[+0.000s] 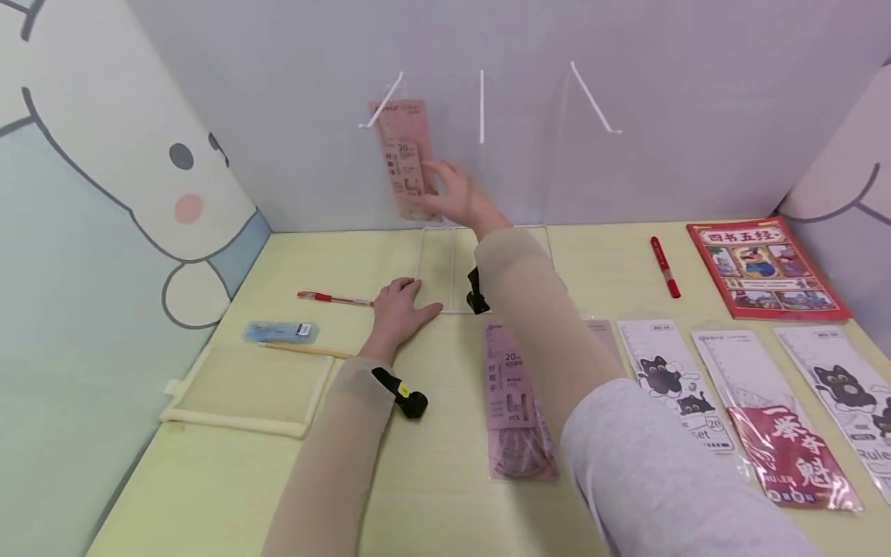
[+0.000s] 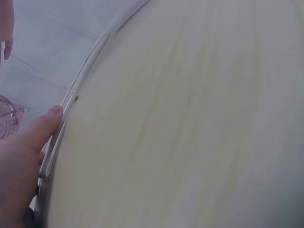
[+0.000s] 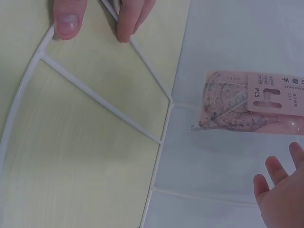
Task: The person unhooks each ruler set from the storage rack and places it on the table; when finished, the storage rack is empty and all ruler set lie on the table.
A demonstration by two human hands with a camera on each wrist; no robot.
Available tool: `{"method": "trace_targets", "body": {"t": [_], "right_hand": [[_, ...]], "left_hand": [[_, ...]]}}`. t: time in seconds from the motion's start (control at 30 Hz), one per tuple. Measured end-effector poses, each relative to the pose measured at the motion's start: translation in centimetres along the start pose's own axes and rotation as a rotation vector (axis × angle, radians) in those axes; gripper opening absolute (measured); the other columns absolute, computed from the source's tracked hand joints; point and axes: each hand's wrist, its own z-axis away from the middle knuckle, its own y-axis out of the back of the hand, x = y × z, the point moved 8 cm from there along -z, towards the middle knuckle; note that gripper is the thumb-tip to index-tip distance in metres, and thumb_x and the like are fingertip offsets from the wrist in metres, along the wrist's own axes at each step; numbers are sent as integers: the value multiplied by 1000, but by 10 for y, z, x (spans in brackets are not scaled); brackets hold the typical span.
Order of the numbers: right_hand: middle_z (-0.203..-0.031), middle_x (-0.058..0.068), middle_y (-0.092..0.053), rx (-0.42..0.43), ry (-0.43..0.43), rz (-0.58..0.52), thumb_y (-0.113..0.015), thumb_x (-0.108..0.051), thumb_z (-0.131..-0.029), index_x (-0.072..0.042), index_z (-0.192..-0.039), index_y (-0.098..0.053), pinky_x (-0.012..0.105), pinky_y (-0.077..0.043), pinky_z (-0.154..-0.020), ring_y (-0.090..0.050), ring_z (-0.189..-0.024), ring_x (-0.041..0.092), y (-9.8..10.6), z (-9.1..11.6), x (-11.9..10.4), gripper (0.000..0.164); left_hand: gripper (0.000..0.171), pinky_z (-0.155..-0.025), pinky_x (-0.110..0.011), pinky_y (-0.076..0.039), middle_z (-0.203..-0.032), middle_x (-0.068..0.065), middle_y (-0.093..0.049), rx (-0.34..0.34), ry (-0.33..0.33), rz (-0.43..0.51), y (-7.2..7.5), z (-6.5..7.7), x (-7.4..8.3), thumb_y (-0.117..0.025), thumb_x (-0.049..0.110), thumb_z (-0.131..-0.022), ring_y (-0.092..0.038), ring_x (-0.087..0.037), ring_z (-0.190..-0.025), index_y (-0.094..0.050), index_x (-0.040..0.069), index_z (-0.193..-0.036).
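Note:
A pink ruler set packet [image 1: 404, 162] hangs tilted from the left hook of a white wire display rack [image 1: 482, 108]. My right hand [image 1: 459, 197] is beside the packet's lower right edge, its fingers spread. In the right wrist view a gap separates this hand [image 3: 285, 190] from the packet [image 3: 242, 102]. My left hand [image 1: 400, 313] rests at the front left corner of the rack's base. Its thumb [image 2: 40, 128] lies along the base wire in the left wrist view; the other fingers there are mostly hidden.
More pink packets [image 1: 511, 387] lie in front of the rack, partly under my right arm. Cat-print ruler packets [image 1: 671, 379] and a red-and-white one [image 1: 780, 418] lie to the right. A red book [image 1: 769, 267], red pens [image 1: 664, 267], a blue case [image 1: 281, 333] and a mesh pouch [image 1: 250, 387] surround them.

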Motion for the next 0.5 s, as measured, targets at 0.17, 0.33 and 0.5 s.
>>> {"method": "trace_targets", "body": {"t": [0.17, 0.33, 0.5], "right_hand": [[-156, 1, -13, 10, -37, 12, -55, -49, -88, -31, -150, -20, 47, -21, -110, -15, -141, 24, 5, 0, 2, 74], [-157, 0, -6, 4, -62, 9, -55, -50, -88, -34, -150, -21, 54, -16, -109, -11, -141, 29, 7, 0, 4, 72], [-157, -4, -8, -4, -54, 45, -54, -51, -89, -35, -148, -24, 56, -17, -108, -14, -141, 29, 4, -2, 2, 69]], "left_hand": [[75, -103, -54, -23, -142, -13, -38, 9, -21, -9, 0, -3, 4, -59, 54, -84, -33, -37, -128, -44, 7, -140], [74, -103, -54, -23, -142, -12, -38, 6, -4, -9, -2, -4, 3, -60, 54, -84, -32, -36, -128, -44, 8, -140], [75, -104, -54, -22, -142, -14, -38, 0, 1, -13, -3, -2, 1, -59, 54, -84, -33, -36, -128, -44, 7, -140]]}}
